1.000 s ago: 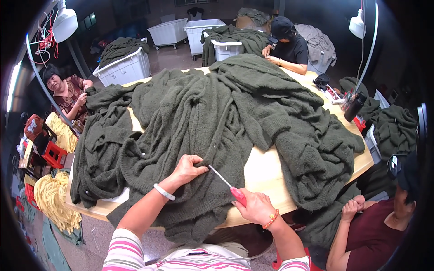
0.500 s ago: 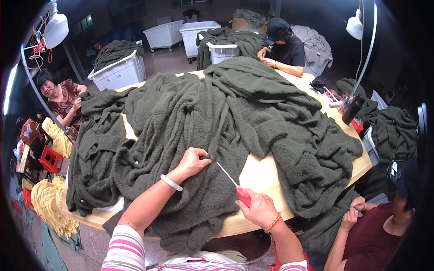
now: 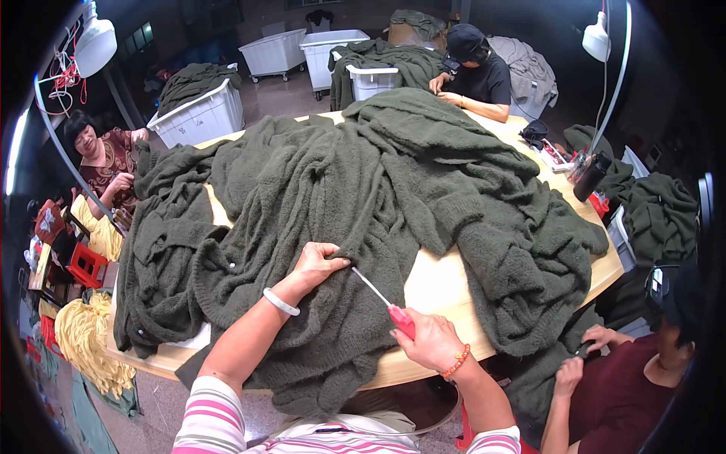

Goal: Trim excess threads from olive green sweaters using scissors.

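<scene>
A dark green knitted garment [image 3: 333,303] lies spread in folds in front of me, its lower part hanging over the near table edge. My left hand [image 3: 319,265] pinches a fold of it, thumb and fingers pressed together. In my right hand [image 3: 431,340] is a tool with a pinkish-red handle [image 3: 402,321] and a long thin metal shaft [image 3: 370,286]. The shaft's tip reaches the knit close beside my left fingertips; its exact shape is too small to make out. More dark green knitwear [image 3: 522,257] is heaped on the right.
The pale wooden table [image 3: 439,291] carries the knitwear. Co-workers sit at the far side [image 3: 484,79], left [image 3: 106,163] and right [image 3: 620,386]. A black bottle [image 3: 592,178] stands at the right edge. White bins [image 3: 200,117] stand behind; lamps [image 3: 94,45] hang over both sides.
Both my hands have shifted slightly up and left, the tool with them. Its tip is now closer to my left fingertips. The left co-worker's hands have moved apart.
</scene>
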Demonstrator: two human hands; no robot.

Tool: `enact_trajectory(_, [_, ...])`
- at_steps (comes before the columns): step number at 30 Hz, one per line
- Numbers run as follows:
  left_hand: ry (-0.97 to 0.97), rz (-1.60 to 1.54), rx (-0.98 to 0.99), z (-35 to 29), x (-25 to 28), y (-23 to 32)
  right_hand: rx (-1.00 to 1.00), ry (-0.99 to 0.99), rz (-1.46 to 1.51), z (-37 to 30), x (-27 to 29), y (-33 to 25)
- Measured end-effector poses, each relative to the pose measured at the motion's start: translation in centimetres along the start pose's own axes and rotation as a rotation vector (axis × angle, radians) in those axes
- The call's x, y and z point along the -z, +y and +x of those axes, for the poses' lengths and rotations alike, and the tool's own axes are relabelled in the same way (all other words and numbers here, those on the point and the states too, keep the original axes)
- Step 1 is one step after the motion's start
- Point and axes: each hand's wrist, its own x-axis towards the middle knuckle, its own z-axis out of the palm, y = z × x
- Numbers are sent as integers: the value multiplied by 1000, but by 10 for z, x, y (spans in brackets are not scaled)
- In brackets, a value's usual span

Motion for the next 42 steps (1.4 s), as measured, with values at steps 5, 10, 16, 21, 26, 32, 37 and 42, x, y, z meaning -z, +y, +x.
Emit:
enact_trajectory(5, [20, 31, -46, -8, -7, 11, -16, 71, 6, 5, 1, 0])
enact_trajectory(10, [57, 67, -52, -6, -4, -3, 2, 60, -24, 10, -5, -5])
enact_trajectory(16, [100, 255, -185, -4, -6, -11, -16, 65, -9, 17, -6, -11])
enact_trajectory(21, [103, 25, -184, -6, -12, -13, 5, 13, -80, 16, -5, -15])
enact_trajectory(26, [90, 98, -130, -3, -6, -21, -21, 16, -40, 15, -2, -14])
enact_trajectory(32, [64, -6, -126, -6, -8, -14, -17, -25, -33, 20, 1, -19])
enact_trajectory(37, [54, 85, -148, -11, -11, -3, -34, -5, -52, 25, -4, -17])
enact_trajectory(42, [51, 40, -159, -9, -9, -7, -12, -8, -30, 20, -3, -17])
